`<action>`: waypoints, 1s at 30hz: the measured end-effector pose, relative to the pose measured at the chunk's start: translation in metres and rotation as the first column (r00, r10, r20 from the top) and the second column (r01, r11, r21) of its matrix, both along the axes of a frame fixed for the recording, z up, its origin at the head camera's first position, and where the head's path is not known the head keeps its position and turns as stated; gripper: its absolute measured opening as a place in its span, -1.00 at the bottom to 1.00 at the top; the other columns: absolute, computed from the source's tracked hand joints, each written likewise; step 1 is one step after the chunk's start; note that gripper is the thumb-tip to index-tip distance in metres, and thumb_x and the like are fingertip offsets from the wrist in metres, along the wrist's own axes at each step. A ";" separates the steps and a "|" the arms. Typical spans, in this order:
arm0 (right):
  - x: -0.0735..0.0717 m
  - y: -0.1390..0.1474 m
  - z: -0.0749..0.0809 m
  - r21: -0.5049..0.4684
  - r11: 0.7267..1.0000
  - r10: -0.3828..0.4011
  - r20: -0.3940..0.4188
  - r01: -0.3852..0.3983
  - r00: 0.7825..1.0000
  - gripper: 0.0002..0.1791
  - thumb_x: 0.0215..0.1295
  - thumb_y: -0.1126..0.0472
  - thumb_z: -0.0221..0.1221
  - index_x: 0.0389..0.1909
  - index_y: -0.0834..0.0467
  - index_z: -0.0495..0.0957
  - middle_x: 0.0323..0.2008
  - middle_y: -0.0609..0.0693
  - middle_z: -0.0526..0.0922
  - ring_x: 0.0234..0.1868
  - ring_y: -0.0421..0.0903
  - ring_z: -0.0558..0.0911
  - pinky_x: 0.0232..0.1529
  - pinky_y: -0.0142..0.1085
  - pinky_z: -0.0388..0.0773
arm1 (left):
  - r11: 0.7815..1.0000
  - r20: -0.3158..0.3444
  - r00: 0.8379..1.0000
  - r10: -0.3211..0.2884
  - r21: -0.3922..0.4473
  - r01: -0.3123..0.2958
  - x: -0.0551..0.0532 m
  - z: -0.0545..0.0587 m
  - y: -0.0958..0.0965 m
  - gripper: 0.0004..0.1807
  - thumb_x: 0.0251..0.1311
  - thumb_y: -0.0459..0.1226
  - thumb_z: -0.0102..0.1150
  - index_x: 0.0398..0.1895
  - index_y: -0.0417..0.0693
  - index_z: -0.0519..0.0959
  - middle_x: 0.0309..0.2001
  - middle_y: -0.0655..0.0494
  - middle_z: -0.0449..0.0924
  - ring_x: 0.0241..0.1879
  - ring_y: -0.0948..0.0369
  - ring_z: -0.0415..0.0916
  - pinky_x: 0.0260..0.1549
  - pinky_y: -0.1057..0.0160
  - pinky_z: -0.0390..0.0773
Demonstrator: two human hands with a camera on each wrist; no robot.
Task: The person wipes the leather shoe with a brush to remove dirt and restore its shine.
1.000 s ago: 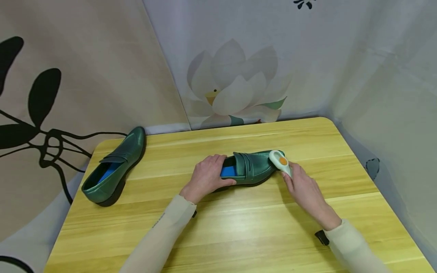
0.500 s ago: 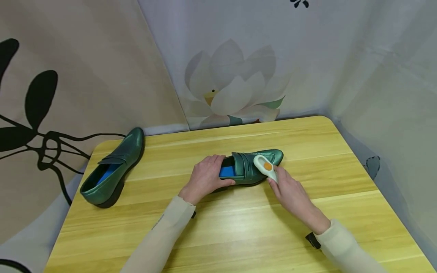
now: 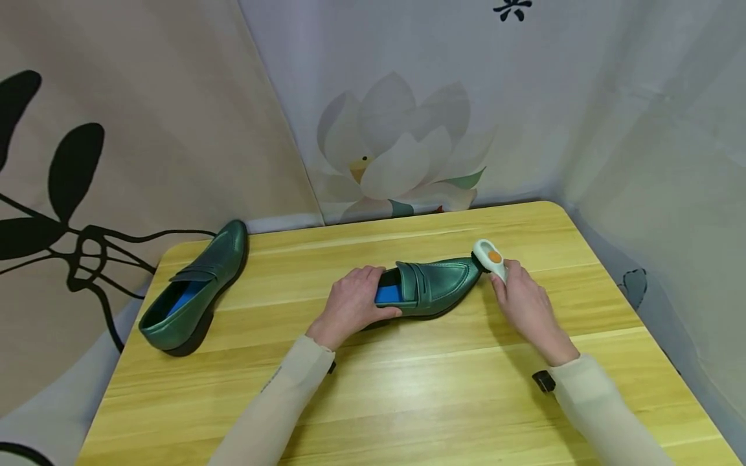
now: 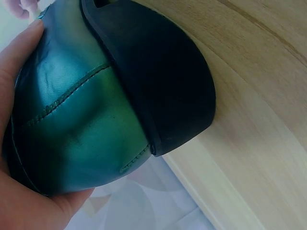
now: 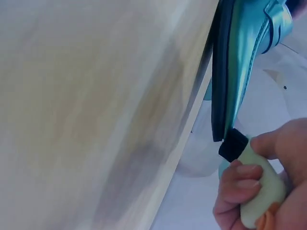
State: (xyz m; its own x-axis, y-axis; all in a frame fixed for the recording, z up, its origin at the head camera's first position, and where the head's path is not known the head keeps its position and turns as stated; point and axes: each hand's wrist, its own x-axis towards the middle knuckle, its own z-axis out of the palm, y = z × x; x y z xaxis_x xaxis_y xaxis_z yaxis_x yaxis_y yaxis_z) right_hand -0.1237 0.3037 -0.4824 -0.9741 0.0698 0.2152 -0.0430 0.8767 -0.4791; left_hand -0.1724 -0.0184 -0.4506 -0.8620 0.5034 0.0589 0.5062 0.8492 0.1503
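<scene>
A green loafer (image 3: 447, 286) with a blue insole lies on the wooden table, its toe pointing right. My left hand (image 3: 353, 295) grips its heel end, thumb on the near side and fingers over the back opening. The left wrist view shows the leather heel counter (image 4: 86, 134) and the black heel (image 4: 163, 86) close up, tipped on its side in that view. In my right hand (image 3: 529, 309) is a white-handled shoe brush (image 3: 482, 247) with an orange spot. Its black end (image 5: 233, 144) is right at the toe tip, and my fingers curl round the pale handle (image 5: 261, 191).
The matching green loafer (image 3: 204, 278) stands at the table's left edge, toe towards the back. A printed fabric curtain (image 3: 408, 129) hangs behind the table (image 3: 419, 401) and along its sides.
The brush in my right hand went left from the toe to the middle of the vamp, then back right to the toe tip. My left hand and the shoe have stayed put.
</scene>
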 end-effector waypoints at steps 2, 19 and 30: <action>0.001 -0.005 0.001 0.002 1.000 0.013 -0.001 -0.013 1.000 -0.47 0.61 0.15 0.06 0.27 0.54 0.30 -0.11 0.48 0.58 -0.37 0.26 0.59 -0.45 0.17 0.51 | 1.000 0.000 1.000 0.000 0.001 0.000 0.000 0.000 0.000 0.01 0.01 0.38 0.42 0.35 -0.14 0.50 0.21 -0.08 0.60 0.11 0.00 0.59 0.01 -0.02 0.67; 0.007 0.004 -0.004 -0.013 0.999 0.034 -0.018 -0.034 0.999 -0.49 0.60 0.16 0.07 0.26 0.53 0.33 -0.13 0.46 0.59 -0.37 0.24 0.59 -0.49 0.12 0.49 | 1.000 0.001 1.000 0.000 0.006 0.000 0.001 0.002 0.000 0.01 0.00 0.37 0.43 0.35 -0.14 0.50 0.21 -0.09 0.60 0.10 0.00 0.59 0.01 -0.02 0.67; 0.019 -0.018 -0.006 -0.011 0.994 0.112 -0.048 -0.113 0.993 -0.51 0.58 0.19 0.12 0.25 0.53 0.34 -0.15 0.40 0.60 -0.39 0.16 0.58 -0.50 0.05 0.55 | 1.000 -0.008 1.000 -0.014 0.018 0.014 0.001 -0.001 0.000 0.00 0.00 0.34 0.46 0.33 -0.17 0.50 0.21 -0.09 0.61 0.13 -0.01 0.59 0.04 -0.01 0.66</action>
State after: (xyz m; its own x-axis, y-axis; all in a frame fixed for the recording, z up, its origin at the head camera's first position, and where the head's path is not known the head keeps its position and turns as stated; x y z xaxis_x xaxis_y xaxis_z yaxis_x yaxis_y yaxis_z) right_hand -0.1042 0.2854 -0.4887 -0.9647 -0.0366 0.2608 -0.1641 0.8582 -0.4864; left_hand -0.1717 -0.0189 -0.4511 -0.8542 0.5145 0.0751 0.5196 0.8390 0.1615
